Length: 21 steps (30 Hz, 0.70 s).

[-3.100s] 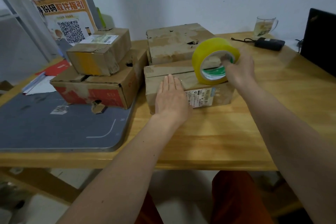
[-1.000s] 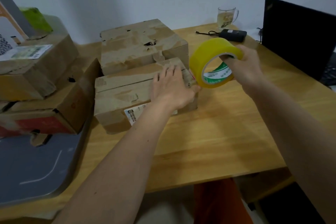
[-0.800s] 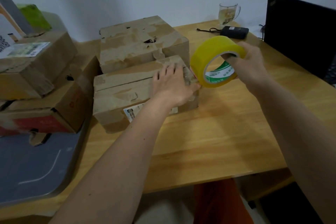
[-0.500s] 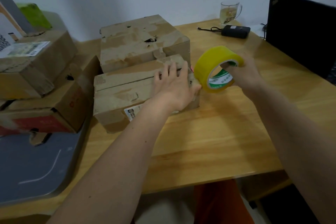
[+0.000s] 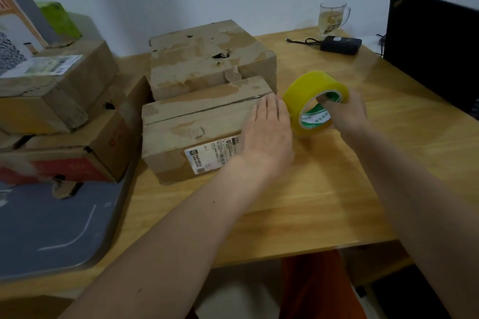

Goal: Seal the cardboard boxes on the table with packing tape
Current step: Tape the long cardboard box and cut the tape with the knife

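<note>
Front cardboard box [image 5: 197, 132]: on wooden table [image 5: 324, 189], flaps down | left hand [image 5: 268, 132]: flat, fingers straight, pressing box's right end | right hand [image 5: 347, 114]: gripping yellow tape roll [image 5: 315, 102] just beside box | second box [image 5: 207, 59] touching behind.

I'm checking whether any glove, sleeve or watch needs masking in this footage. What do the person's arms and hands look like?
Both forearms are bare right up to the frame edge, with no sleeve in view. The left hand and the right hand wear no gloves, and no watch, ring or wristband shows on what the head camera sees. The right hand's fingertips are hidden.
</note>
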Each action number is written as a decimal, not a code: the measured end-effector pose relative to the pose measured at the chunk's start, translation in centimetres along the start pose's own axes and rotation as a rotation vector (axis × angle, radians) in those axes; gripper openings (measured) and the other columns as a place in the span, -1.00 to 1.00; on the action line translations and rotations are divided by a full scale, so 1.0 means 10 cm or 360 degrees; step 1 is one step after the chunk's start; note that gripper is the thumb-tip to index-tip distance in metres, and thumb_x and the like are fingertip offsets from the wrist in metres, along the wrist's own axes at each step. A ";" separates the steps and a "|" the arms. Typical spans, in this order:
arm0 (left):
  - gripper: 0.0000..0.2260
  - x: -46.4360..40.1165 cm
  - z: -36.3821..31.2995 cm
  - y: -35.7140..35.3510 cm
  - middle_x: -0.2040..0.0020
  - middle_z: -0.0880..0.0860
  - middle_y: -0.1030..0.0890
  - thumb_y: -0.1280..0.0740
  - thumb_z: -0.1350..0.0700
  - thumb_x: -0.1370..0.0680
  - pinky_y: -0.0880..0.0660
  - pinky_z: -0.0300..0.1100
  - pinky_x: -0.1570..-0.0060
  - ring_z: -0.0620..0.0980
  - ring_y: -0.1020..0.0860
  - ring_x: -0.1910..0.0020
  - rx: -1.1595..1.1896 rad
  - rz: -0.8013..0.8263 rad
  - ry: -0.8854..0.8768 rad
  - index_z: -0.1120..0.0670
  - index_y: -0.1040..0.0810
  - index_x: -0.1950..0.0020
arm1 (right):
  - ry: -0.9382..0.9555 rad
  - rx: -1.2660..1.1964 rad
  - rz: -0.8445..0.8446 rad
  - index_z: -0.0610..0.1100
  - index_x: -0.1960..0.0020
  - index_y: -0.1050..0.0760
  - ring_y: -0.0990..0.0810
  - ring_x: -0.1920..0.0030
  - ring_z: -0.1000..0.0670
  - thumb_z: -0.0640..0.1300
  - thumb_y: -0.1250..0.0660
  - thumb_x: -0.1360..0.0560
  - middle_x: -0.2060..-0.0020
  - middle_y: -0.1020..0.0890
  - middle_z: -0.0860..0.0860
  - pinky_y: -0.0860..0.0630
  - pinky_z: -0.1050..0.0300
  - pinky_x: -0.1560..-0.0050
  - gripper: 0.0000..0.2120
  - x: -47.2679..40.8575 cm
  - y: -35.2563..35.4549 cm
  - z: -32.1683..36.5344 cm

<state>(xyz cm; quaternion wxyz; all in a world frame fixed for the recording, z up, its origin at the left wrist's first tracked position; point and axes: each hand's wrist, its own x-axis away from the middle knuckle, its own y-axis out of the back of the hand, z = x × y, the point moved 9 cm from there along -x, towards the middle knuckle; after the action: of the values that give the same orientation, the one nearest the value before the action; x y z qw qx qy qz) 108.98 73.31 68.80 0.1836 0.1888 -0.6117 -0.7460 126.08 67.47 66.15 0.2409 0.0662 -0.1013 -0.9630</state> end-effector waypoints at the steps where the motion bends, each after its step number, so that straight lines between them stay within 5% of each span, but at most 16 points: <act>1: -0.23 0.03 0.05 -0.01 -0.61 0.24 0.18 -0.19 -0.08 -0.65 0.17 0.01 -0.55 0.16 0.16 -0.60 0.0010 0.0013 0.0011 0.27 0.23 -0.58 | -0.0008 0.0001 0.0011 -0.10 0.01 -0.55 -0.61 0.00 -0.16 -0.14 -0.41 -0.51 0.12 -0.63 -0.09 -0.59 -0.09 0.05 -0.92 0.01 0.00 -0.01; 3: -0.17 0.11 0.21 -0.06 -0.62 0.21 0.19 -0.23 -0.14 -0.63 0.20 -0.02 -0.52 0.14 0.17 -0.60 0.0034 0.0036 0.0064 0.24 0.23 -0.59 | -0.0028 -0.0011 0.0017 -0.08 0.06 -0.54 -0.61 -0.03 -0.19 -0.15 -0.40 -0.51 0.09 -0.62 -0.13 -0.58 -0.19 -0.03 -0.95 0.04 0.00 -0.04; 7: -0.03 0.20 0.53 -0.12 -0.62 0.19 0.18 -0.25 -0.33 -0.54 0.17 -0.02 -0.53 0.14 0.17 -0.60 0.0163 0.0137 0.0237 0.22 0.21 -0.60 | -0.0097 -0.0048 0.0010 -0.08 -0.02 -0.54 -0.60 -0.05 -0.15 -0.13 -0.41 -0.51 0.07 -0.60 -0.08 -0.58 -0.02 0.14 -0.88 0.08 0.01 -0.09; 11: 0.09 0.16 0.74 -0.05 -0.61 0.21 0.23 -0.21 -0.53 -0.39 0.18 0.07 -0.53 0.18 0.24 -0.59 0.0398 0.0104 0.0354 0.10 0.18 -0.62 | -0.0188 -0.0093 0.0028 -0.02 0.02 -0.53 -0.60 -0.07 -0.15 -0.09 -0.40 -0.51 0.03 -0.62 -0.08 -0.57 -0.21 -0.08 -0.92 0.11 0.01 -0.14; 14: 0.09 0.13 0.98 -0.07 -0.61 0.18 0.25 -0.12 -0.62 -0.30 0.24 0.18 -0.53 0.20 0.27 -0.58 0.0338 0.0105 0.0425 -0.07 0.21 -0.62 | -0.0261 -0.0180 0.0029 0.01 0.06 -0.48 -0.57 -0.05 -0.14 -0.10 -0.41 -0.50 0.09 -0.57 -0.03 -0.60 -0.13 0.09 -0.90 0.15 -0.02 -0.18; 18: 0.06 0.11 1.14 -0.23 -0.63 0.15 0.19 -0.07 -0.64 -0.29 0.20 0.29 -0.51 0.22 0.22 -0.59 0.0352 0.0259 0.0511 -0.12 0.18 -0.62 | -0.0620 -0.0566 -0.0006 -0.20 -0.18 -0.42 -0.52 0.02 -0.17 -0.22 -0.42 -0.49 -0.04 -0.49 -0.13 -0.54 0.03 0.35 -0.69 0.29 -0.13 -0.38; 21: 0.06 0.09 1.14 -0.24 -0.63 0.13 0.19 0.00 -0.64 -0.28 0.20 0.28 -0.51 0.20 0.22 -0.59 0.0356 0.0235 0.0463 -0.12 0.18 -0.62 | -0.0893 -0.1123 0.0168 -0.24 -0.34 -0.34 -0.55 0.09 -0.16 -0.34 -0.31 -0.54 -0.13 -0.48 -0.20 -0.55 0.00 0.22 -0.61 0.53 -0.43 -0.45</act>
<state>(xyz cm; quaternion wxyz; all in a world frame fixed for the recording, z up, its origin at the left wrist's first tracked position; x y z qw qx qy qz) 102.30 82.95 68.43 0.3022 0.2683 -0.6701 -0.6226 120.34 67.90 60.39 0.2607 -0.2886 0.1684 -0.9057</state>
